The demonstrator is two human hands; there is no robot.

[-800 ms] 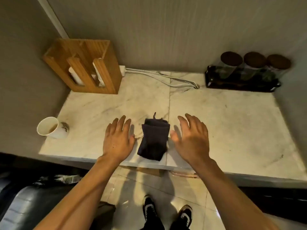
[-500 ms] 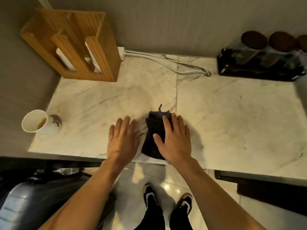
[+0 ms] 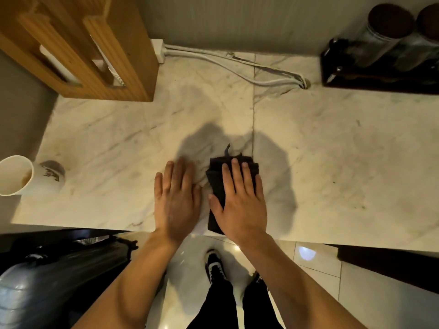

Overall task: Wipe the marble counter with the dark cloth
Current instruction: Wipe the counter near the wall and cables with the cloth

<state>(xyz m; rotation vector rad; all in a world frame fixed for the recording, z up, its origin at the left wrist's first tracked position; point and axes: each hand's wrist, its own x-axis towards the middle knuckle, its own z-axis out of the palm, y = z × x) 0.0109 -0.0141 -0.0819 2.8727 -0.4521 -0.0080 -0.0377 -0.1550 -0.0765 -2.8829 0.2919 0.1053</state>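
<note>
The right hand [image 3: 240,203] is laid flat, fingers extended and close together, on top of the dark cloth [image 3: 217,184], which is pressed against the marble counter [image 3: 332,150] near its front edge; nothing is gripped. The cloth is folded, with a small loop seen at its far end. The left hand [image 3: 177,198] is spread flat, palm down, directly on the bare counter just beside the cloth, with nothing held. A paper cup [image 3: 17,175] is seen lying on its side at the counter's left edge, well apart from the hands. A wooden holder [image 3: 99,51] is placed in the back left corner, white cables [image 3: 237,70] are run along the wall, and dark-lidded jars [image 3: 384,32] on a black tray are seen at the back right.
</note>
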